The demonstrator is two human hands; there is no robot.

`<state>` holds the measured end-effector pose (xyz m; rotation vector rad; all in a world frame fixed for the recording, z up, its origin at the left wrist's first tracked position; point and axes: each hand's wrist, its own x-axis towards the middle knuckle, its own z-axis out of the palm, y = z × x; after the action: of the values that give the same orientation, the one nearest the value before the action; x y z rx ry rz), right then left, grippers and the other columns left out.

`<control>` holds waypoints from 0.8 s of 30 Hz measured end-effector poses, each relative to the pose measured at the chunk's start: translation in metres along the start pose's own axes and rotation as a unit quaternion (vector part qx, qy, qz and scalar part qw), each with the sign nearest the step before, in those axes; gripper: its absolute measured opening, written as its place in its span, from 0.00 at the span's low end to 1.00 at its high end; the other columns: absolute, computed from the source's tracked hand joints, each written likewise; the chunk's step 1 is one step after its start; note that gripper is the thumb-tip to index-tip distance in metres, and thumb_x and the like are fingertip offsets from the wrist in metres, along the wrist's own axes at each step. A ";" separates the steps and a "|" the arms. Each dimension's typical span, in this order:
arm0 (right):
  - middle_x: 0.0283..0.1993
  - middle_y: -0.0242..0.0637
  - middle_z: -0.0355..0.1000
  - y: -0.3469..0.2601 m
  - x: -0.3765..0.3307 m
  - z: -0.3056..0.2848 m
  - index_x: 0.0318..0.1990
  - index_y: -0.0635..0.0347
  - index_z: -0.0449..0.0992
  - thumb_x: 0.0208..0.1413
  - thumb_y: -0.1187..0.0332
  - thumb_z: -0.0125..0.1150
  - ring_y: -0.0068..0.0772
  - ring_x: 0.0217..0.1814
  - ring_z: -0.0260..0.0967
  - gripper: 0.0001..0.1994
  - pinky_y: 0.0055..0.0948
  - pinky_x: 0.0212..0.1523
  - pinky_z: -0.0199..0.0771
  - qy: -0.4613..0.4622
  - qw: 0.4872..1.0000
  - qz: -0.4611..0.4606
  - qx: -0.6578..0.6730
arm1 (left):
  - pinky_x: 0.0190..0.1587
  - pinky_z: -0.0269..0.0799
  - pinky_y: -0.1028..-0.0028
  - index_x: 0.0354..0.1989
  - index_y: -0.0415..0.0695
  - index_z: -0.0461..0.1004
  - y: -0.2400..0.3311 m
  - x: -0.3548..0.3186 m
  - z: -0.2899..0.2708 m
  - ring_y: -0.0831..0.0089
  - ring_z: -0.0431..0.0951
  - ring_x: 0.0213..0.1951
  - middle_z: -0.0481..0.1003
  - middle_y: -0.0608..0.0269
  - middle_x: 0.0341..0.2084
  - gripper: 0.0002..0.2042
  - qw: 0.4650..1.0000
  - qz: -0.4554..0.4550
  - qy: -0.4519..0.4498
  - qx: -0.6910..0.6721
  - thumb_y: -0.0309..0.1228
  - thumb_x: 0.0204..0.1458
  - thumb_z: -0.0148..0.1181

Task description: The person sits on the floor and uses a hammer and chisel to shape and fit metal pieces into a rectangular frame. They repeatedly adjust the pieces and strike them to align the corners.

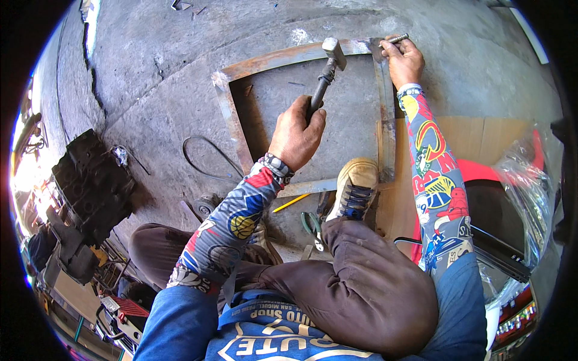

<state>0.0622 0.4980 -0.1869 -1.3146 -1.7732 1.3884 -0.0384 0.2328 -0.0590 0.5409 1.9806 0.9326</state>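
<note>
A rectangular frame of rusty angle steel [289, 58] lies on the concrete floor in front of me. My left hand [298, 133] is closed around the dark handle of a hammer [326, 78], and the hammer's head is over the frame's far bar. At the frame's far right corner, my right hand [404, 63] grips a short ridged metal rod [398, 38]. The rod's exact kind is unclear. My fingers are close to the corner, but whether they touch it I cannot tell. The front of my shoe [356, 180] is at the frame's near bar.
Pliers with green handles [312, 225] and a yellow pencil [291, 203] lie near my legs. A black cable loop [205, 156] is left of the frame. Further left stands a dark engine block [90, 180]. Cardboard [442, 141] and clear plastic wrap [527, 192] lie to the right.
</note>
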 end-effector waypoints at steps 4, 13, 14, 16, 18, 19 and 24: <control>0.28 0.30 0.80 0.000 0.000 -0.001 0.36 0.58 0.82 0.53 0.71 0.69 0.20 0.31 0.76 0.04 0.24 0.36 0.75 -0.005 1.000 -0.014 -0.011 | 0.33 0.72 0.58 0.39 0.33 0.72 0.001 0.000 -0.001 0.54 0.79 0.27 0.75 0.43 0.23 0.14 1.000 -0.012 -0.005 0.009 0.36 0.60 0.56; 0.26 0.29 0.79 -0.002 -0.002 -0.001 0.36 0.58 0.82 0.54 0.71 0.69 0.20 0.30 0.75 0.04 0.24 0.36 0.75 -0.010 0.999 -0.021 -0.024 | 0.35 0.71 0.57 0.40 0.34 0.71 0.001 0.000 0.000 0.52 0.79 0.28 0.75 0.42 0.23 0.15 1.000 -0.011 -0.006 0.017 0.37 0.60 0.56; 0.27 0.30 0.79 -0.002 -0.002 0.000 0.35 0.59 0.82 0.54 0.71 0.69 0.20 0.30 0.76 0.04 0.24 0.36 0.75 -0.006 1.000 -0.010 -0.003 | 0.35 0.71 0.57 0.40 0.34 0.71 0.001 -0.001 0.000 0.52 0.79 0.28 0.75 0.42 0.23 0.15 1.000 -0.008 -0.004 0.015 0.37 0.60 0.56; 0.27 0.30 0.79 -0.001 -0.002 0.001 0.35 0.59 0.82 0.54 0.71 0.69 0.20 0.30 0.76 0.04 0.25 0.36 0.75 0.003 0.999 0.011 0.038 | 0.35 0.71 0.57 0.39 0.34 0.71 0.002 -0.001 0.001 0.52 0.79 0.28 0.75 0.42 0.23 0.15 1.000 -0.011 -0.003 0.013 0.37 0.60 0.56; 0.27 0.31 0.80 0.001 -0.001 0.001 0.34 0.59 0.82 0.54 0.71 0.70 0.21 0.30 0.76 0.04 0.25 0.36 0.75 0.000 0.999 0.017 0.042 | 0.34 0.71 0.57 0.39 0.33 0.71 0.002 -0.001 0.002 0.53 0.78 0.27 0.75 0.42 0.23 0.15 1.000 -0.023 -0.005 0.015 0.37 0.60 0.56; 0.27 0.32 0.80 0.002 -0.001 0.001 0.34 0.60 0.82 0.54 0.71 0.70 0.21 0.30 0.77 0.04 0.25 0.36 0.75 -0.001 0.999 0.020 0.043 | 0.33 0.69 0.62 0.42 0.33 0.71 0.002 -0.001 0.002 0.61 0.75 0.27 0.74 0.49 0.24 0.14 0.999 -0.029 -0.015 0.019 0.36 0.61 0.56; 0.28 0.33 0.81 0.002 -0.001 0.001 0.35 0.59 0.82 0.53 0.70 0.70 0.23 0.30 0.78 0.05 0.26 0.36 0.75 0.004 1.000 -0.009 -0.015 | 0.31 0.67 0.71 0.48 0.33 0.72 0.002 0.000 0.001 0.77 0.68 0.27 0.71 0.63 0.26 0.14 0.998 -0.037 -0.036 0.033 0.34 0.63 0.56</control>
<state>0.0621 0.4968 -0.1886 -1.3139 -1.8021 1.3492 -0.0369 0.2343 -0.0577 0.5284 1.9588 0.7938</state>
